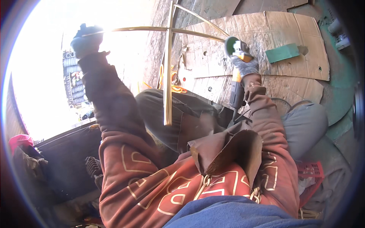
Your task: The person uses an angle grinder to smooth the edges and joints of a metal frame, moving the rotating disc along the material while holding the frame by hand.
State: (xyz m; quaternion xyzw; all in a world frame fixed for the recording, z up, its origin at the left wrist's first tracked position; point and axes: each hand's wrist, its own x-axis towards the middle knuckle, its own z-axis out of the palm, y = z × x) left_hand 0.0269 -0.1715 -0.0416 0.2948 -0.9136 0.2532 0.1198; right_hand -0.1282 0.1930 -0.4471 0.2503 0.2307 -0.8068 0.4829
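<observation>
Blue cloth [232, 212] lies nearest; beyond, a shiny gold-coloured metal frame [167, 79] has its crossbar running rightward from the gloved left hand [87, 41], clasped on it, to the green disc [229, 46] of the orange-and-black grinder [236, 94] clamped in the gloved right hand [246, 66].

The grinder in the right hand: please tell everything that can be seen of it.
The grinder has a dark grey, seemingly plastic body with orange parts, a silvery head and a round green disc. The gloved right hand grips it near the head, over the cardboard. Its rear, with a dark cord, points toward the person. The disc is at the end of a gold bar; contact and spin are unclear.
</observation>
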